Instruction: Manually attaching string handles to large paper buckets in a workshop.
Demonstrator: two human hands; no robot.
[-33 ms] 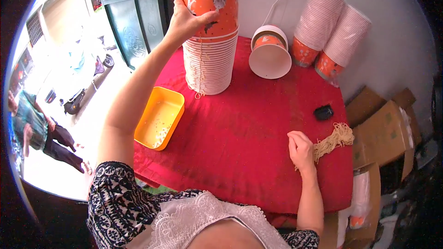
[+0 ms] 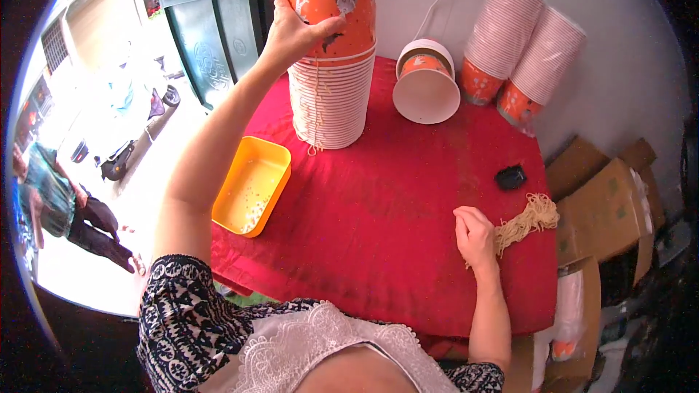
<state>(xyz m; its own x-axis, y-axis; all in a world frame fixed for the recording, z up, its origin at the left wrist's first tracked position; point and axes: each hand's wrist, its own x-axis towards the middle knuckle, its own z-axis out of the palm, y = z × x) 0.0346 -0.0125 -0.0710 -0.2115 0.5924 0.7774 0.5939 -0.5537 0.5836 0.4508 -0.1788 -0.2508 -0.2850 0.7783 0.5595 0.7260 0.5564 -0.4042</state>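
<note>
A tall stack of paper tubs (image 2: 331, 105) stands upside down on the red cloth, pale rims piled below an orange and grey printed top tub (image 2: 357, 25). My left hand (image 2: 295, 33) grips the side of that top tub, thumb across its front. Loose beige strings (image 2: 314, 102) hang down the stack's near side. My right hand (image 2: 477, 236) rests closed on the cloth; whatever its fingers may hold is hidden. Beside it lies a bundle of beige string (image 2: 530, 220).
A yellow tray (image 2: 285, 175) with small white bits sits left. Tubs lie on their side (image 2: 427, 98) at the back, near two wrapped tub stacks (image 2: 502, 29). A small black object (image 2: 510, 177) is at right, cardboard boxes (image 2: 601, 211) beyond the edge. A person (image 2: 54, 189) is outside, left.
</note>
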